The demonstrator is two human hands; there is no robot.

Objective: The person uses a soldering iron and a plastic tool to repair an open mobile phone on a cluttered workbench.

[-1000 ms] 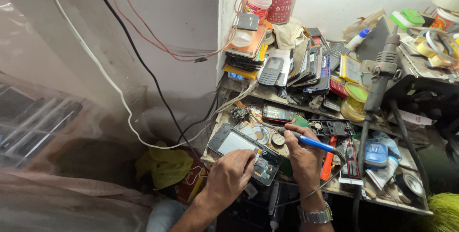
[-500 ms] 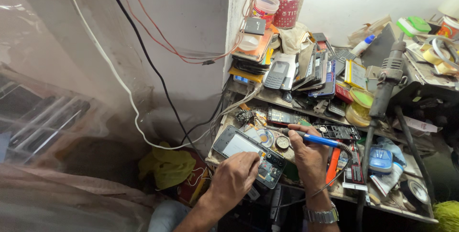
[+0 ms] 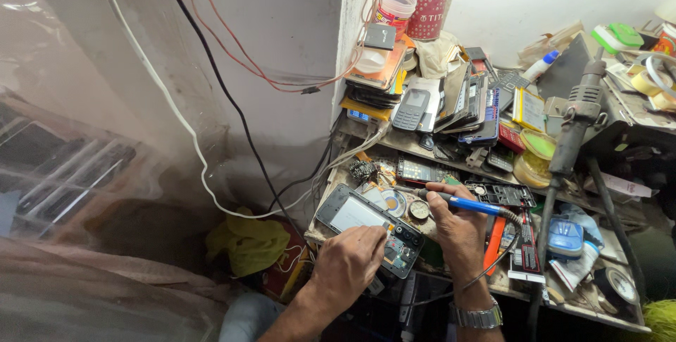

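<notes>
Nearest you, your left hand presses down on the opened phone, fingers curled over its near edge and pinning it flat to the table; the phone lies with its back off, a pale battery area at its 10 o'clock end and the bare circuit board at its 4 o'clock end, just under your fingertips. At 3 o'clock from that hand, your right hand has its grip closed tight round the blue soldering iron, held like a pen, with the tip pointing toward 9 o'clock and hovering above the phone's far edge, near the small round tin and the coil of solder; whether the tip touches anything I cannot tell. A metal wristwatch sits on that wrist, and the iron's cord trails off toward 5 o'clock. This looks like the soldering step on the board, with the iron poised rather than planted; the next move calls for you to bring the tip down to the joint near your left fingertips, keep the phone clamped so it cannot slide, and keep those fingers clear of the hot tip. Farther out at 12 o'clock, a heap of old handsets leans against the wall; beyond it stands a red cup of pens; at 2 o'clock a grey hot-air handle stands up from the clutter.
</notes>
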